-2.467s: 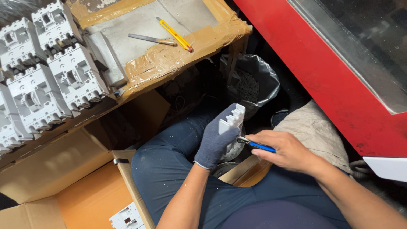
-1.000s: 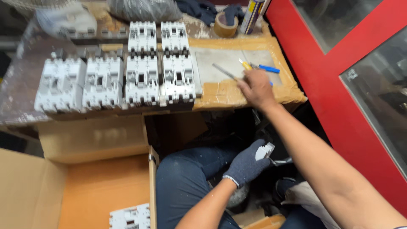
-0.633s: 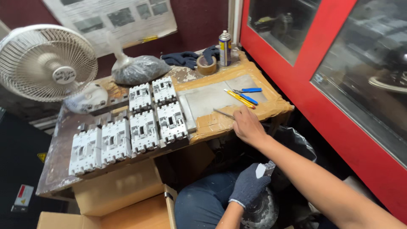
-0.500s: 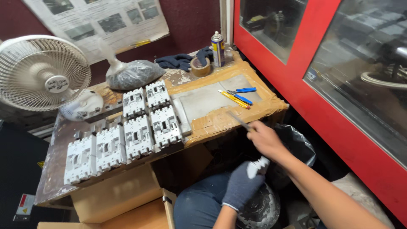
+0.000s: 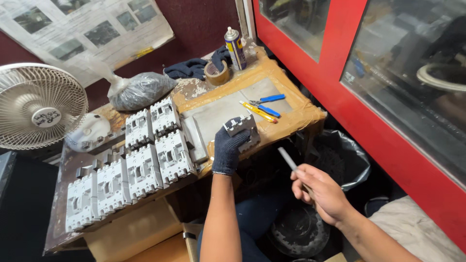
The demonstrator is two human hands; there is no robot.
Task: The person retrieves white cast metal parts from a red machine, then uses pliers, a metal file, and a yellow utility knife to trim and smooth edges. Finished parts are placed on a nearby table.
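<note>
Head view: the gloved left hand (image 5: 227, 150) set a grey breaker (image 5: 242, 131) on the taped bench (image 5: 296, 114) at mid-frame.
Its fingers were curled round the breaker's near side, gripping it against the grey mat. Lower right of it, off the bench, the bare right hand (image 5: 320, 194) was closed around a thin grey tool (image 5: 287, 158) pointing up-left. Rows of white breakers (image 5: 141, 155) lay left, a yellow screwdriver (image 5: 258, 112) just beyond the held one.
</note>
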